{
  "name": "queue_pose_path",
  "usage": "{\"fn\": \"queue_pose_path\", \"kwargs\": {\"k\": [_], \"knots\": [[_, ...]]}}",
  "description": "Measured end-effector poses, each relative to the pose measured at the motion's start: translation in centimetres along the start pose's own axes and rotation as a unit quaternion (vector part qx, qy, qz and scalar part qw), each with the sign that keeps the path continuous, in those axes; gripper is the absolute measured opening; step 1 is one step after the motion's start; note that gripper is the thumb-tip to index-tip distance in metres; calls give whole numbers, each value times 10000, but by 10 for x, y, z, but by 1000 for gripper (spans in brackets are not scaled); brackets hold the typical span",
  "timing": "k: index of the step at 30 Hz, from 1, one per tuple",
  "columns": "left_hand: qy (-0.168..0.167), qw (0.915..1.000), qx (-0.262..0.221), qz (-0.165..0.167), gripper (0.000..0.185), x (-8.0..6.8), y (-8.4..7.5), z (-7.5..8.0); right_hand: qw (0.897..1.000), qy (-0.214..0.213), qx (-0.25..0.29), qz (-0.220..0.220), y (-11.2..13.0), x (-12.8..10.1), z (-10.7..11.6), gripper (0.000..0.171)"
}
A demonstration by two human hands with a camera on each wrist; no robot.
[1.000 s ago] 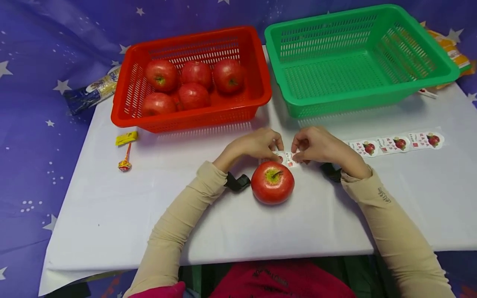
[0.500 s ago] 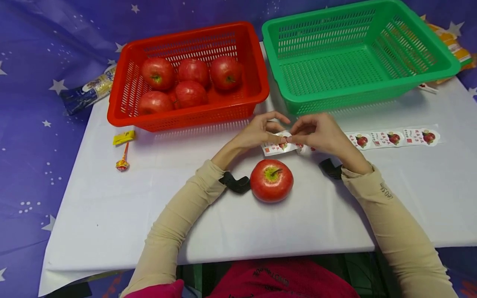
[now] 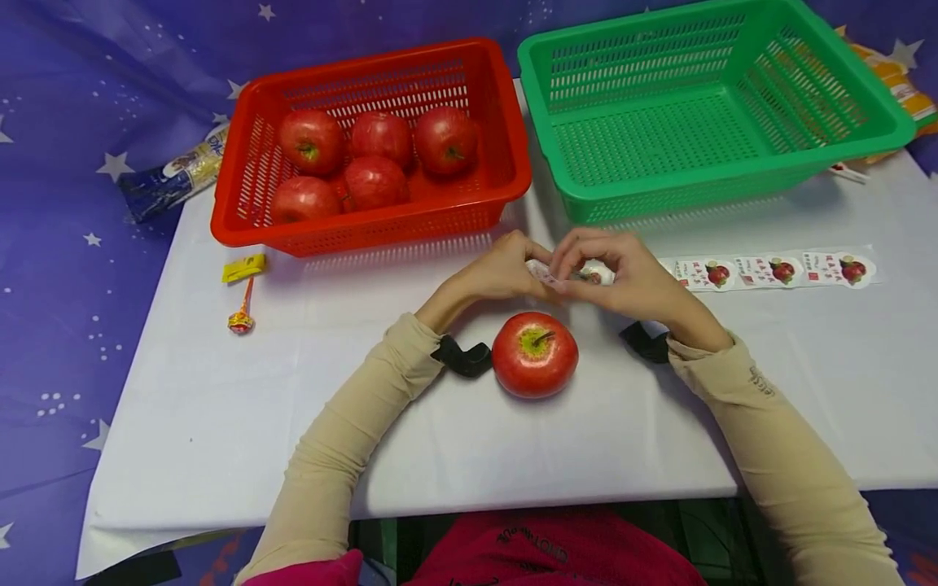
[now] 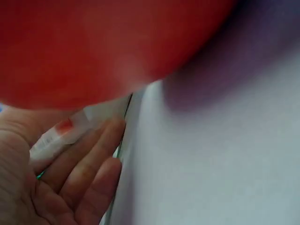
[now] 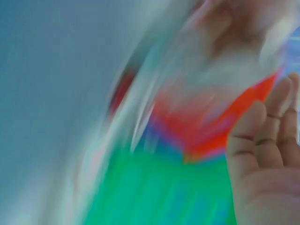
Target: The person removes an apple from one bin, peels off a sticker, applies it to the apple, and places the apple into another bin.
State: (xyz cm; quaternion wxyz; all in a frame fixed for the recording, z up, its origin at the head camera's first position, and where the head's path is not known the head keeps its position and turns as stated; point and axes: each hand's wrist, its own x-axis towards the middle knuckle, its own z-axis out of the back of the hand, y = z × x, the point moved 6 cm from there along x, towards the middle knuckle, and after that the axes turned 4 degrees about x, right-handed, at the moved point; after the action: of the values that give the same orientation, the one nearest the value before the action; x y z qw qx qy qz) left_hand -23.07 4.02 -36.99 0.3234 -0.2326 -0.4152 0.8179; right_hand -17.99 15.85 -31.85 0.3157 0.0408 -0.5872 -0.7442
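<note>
A strip of apple-print stickers [image 3: 765, 271] lies along the right of the white table, its near end lifted and bent between my hands. My left hand [image 3: 501, 270] holds this end between thumb and fingers; in the left wrist view the white sticker piece [image 4: 61, 136] shows against the palm side of the left fingers [image 4: 89, 171]. My right hand [image 3: 637, 277] pinches the strip at the lifted end, thumb and forefinger meeting beside the left hand. Just in front of both hands sits a red apple [image 3: 535, 356], stem up, which fills the top of the left wrist view.
Behind the hands stands a red basket [image 3: 396, 218] with several apples [image 3: 311, 142]. To its right is a green basket [image 3: 681, 181]. A lollipop [image 3: 242, 316] and a small yellow packet [image 3: 244, 268] lie at left. Bagged goods [image 3: 176, 175] rest beside the red basket.
Both hands have lifted the strip's end off the table behind the apple. It now bends upward between the fingers, and the hands have come together. The apple stays put.
</note>
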Motion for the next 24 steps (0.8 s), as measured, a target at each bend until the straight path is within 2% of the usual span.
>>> {"fn": "queue_pose_path", "kwargs": {"k": [2, 5, 7, 10, 12, 13, 15, 18, 21, 24], "knots": [[-149, 9990, 429, 50, 24, -1, -2, 4, 9925, -22, 1213, 152, 5, -1, 0, 9], [-241, 9942, 1037, 142, 27, -3, -5, 10, 9662, -291, 2544, 285, 9, -3, 5, 14], [-248, 9877, 1538, 101, 31, -5, -8, 14, 9425, -359, 3293, 441, 10, -3, 9, 23], [-300, 9763, 2145, -3, 38, -10, -12, 20, 9088, -210, 4102, 729, 14, -4, 12, 33], [-164, 9713, 2374, -37, 48, -14, -13, 22, 8976, -56, 4332, 814, 15, -4, 12, 34], [-43, 9695, 2452, -16, 54, -16, -14, 22, 9012, -72, 4262, 779, 15, -4, 13, 33], [298, 9654, 2589, 93, 65, -22, -14, 24, 9225, -377, 3805, 532, 11, -3, 14, 32], [777, 9554, 2831, 332, 70, -38, -20, 30, 9508, -935, 2947, -190, 0, -2, 15, 35], [748, 9505, 2995, 365, 67, -57, -40, 41, 9671, -1216, 2081, -811, -8, -2, 14, 39], [430, 9502, 3086, -69, 62, -72, -71, 46, 9739, -1196, 1609, -1068, -10, -1, 12, 41]]}}
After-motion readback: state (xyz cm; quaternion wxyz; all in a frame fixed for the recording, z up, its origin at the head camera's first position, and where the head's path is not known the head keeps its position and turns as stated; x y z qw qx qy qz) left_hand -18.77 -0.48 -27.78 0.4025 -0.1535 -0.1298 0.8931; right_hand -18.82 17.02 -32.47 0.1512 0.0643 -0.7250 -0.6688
